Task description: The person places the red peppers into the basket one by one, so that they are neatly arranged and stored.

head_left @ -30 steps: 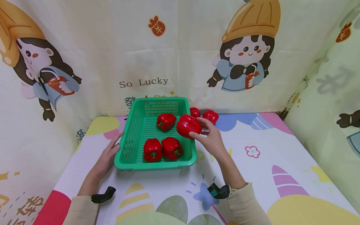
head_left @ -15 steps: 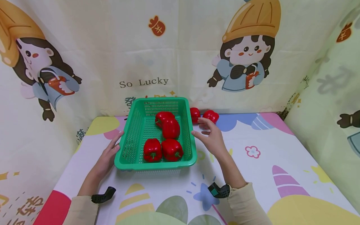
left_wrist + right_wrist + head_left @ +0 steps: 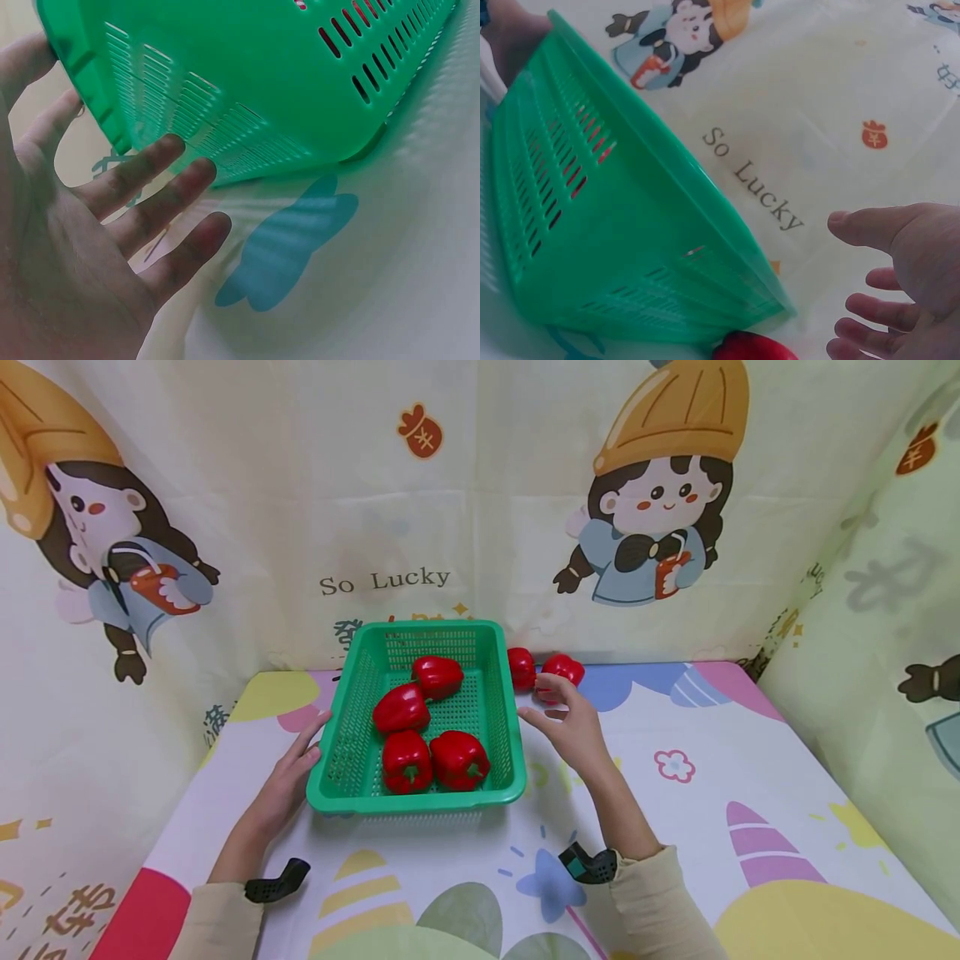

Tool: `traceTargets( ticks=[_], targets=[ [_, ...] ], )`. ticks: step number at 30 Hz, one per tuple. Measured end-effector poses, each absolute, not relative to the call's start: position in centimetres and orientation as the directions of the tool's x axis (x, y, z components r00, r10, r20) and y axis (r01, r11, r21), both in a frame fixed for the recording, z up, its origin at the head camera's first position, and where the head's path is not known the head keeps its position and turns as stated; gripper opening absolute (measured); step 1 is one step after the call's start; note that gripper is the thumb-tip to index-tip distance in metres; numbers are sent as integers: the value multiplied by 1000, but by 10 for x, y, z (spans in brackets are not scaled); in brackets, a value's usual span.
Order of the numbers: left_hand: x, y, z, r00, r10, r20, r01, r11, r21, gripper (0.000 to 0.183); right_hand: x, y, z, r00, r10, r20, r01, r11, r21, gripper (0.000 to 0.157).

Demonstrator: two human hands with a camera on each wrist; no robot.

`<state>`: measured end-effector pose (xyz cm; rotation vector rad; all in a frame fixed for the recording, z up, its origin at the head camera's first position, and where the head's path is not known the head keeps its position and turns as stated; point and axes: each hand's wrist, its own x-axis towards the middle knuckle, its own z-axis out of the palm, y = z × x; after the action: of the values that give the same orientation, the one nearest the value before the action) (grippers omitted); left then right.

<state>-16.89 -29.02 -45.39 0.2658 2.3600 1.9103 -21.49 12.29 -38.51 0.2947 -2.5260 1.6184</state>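
A green plastic basket point(image 3: 416, 804) with slotted walls stands on the table, and several red bell peppers point(image 3: 401, 708) lie inside it. My left hand point(image 3: 281, 789) rests against its left side with fingers extended; in the left wrist view the fingers point(image 3: 161, 202) spread beside the slotted wall. Off the right rim hovers my right hand point(image 3: 570, 727), fingers loosely bent and holding nothing. Past its fingertips, two more red bell peppers lie outside the basket, one against the right wall point(image 3: 521, 668) and another farther right point(image 3: 564, 668), partly hidden by the fingers.
A patterned cloth point(image 3: 675, 827) covers the table. Behind it hangs a printed curtain point(image 3: 480, 527), which also runs along the left and right sides. Each wrist wears a black device, one on the left point(image 3: 276, 882) and one on the right point(image 3: 588, 864).
My right hand has let go of a bell pepper over the basket. That pepper has dropped in and rolled left, while the hand has shifted slightly right. The left hand stays put.
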Motion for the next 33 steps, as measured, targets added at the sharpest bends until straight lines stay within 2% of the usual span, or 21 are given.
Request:
traceTargets(
  ticks=[12,33],
  targets=[
    [-169,-289,-454,-982,188,22,62,205,977,53,-222,135,-391,-981,-58,185,-192,392,-900,59],
    [-170,-291,-454,-983,184,17,57,209,976,52,-229,145,-394,-989,-56,137,-148,443,-884,62]
  ],
)
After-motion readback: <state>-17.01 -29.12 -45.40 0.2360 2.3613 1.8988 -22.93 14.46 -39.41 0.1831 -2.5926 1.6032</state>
